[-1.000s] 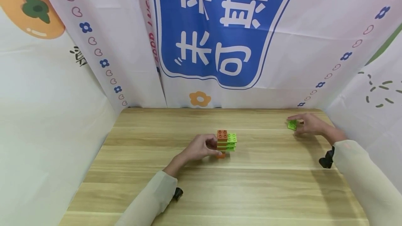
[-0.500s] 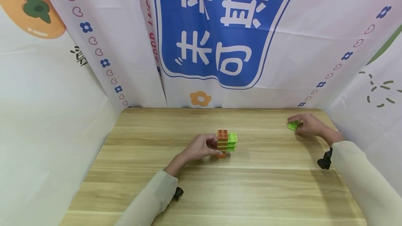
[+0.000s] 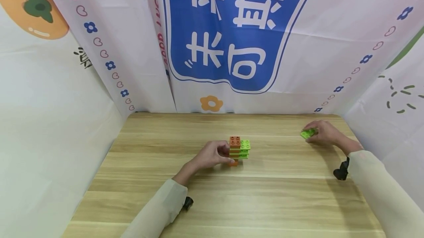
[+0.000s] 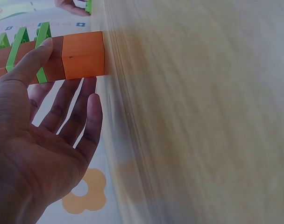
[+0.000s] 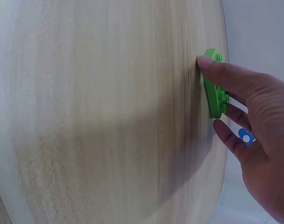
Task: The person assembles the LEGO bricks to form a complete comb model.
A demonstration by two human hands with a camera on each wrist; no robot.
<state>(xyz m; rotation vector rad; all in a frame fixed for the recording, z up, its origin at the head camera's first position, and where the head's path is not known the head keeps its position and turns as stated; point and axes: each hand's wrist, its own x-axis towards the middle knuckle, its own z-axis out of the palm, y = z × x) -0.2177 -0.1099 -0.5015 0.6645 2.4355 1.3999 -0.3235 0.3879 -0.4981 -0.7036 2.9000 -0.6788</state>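
Upright on the table, a stack of toy building bricks (image 3: 235,142) combines orange-brown blocks with bright green plates that jut out to the right. My left hand (image 3: 209,154) grips it from the left, thumb at the front. In the left wrist view an orange block (image 4: 83,56) forms its base, and the thumb lies across a green plate. At the far right, my right hand (image 3: 326,134) pinches a loose green plate brick (image 3: 308,134) by its edges. In the right wrist view that green brick (image 5: 211,100) shows studs facing the palm; whether it touches the table is unclear.
The wooden table (image 3: 265,201) ends at a printed cloth backdrop (image 3: 298,68), with cloth walls on both sides. Black wrist cameras hang under both forearms, the right one (image 3: 341,171) low above the table.
My right hand has closed round the green plate brick and turned and shifted it slightly left. The left hand and the brick stack stay where they were.
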